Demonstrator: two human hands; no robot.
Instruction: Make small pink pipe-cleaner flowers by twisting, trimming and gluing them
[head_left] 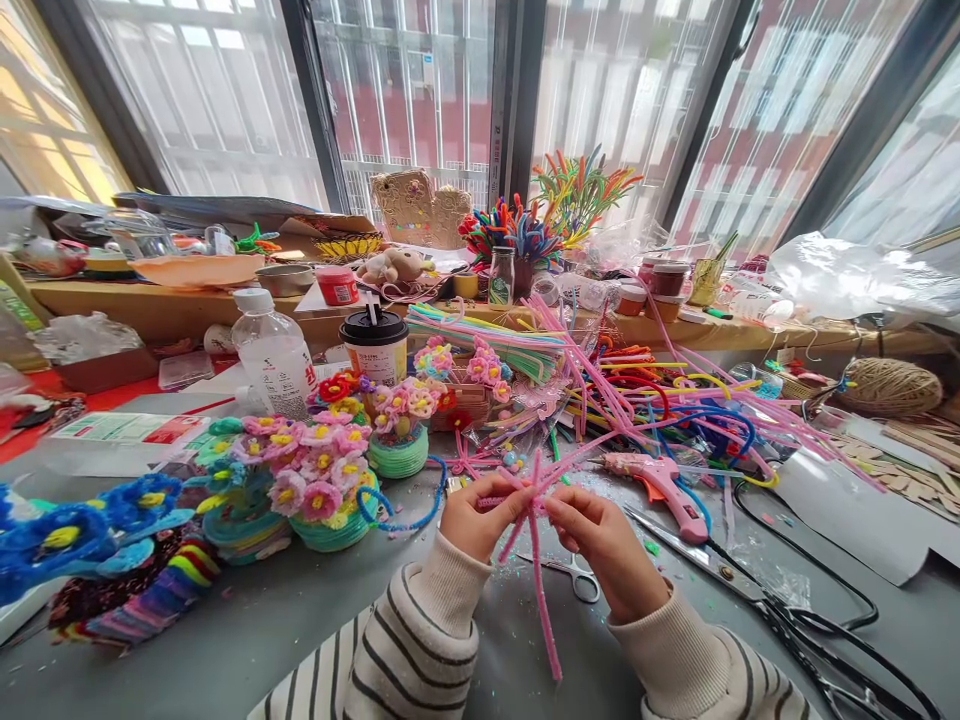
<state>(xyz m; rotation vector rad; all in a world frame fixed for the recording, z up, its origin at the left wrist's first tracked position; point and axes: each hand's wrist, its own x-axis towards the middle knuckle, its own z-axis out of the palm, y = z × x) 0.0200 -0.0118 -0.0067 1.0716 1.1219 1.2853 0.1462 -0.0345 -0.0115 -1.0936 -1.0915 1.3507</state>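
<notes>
Pink pipe cleaners [541, 590] cross in a star shape between my hands, with one long end hanging down and another reaching up to the right. My left hand [484, 512] pinches them near the crossing point. From the other side, my right hand [600, 540] closes thumb and finger on the same crossing. Under my hands lies a small pair of scissors [583, 580], partly hidden by my right hand. A pink glue gun [660, 480] rests on the table just beyond my right hand.
Left stand pots of pipe-cleaner flowers [322, 470], a plastic bottle [271, 350] and a lidded cup [375, 345]. Behind lies a heap of coloured pipe cleaners [637, 390]. Large scissors [724, 575] and a black cable [825, 560] lie right, near a twine ball [892, 388].
</notes>
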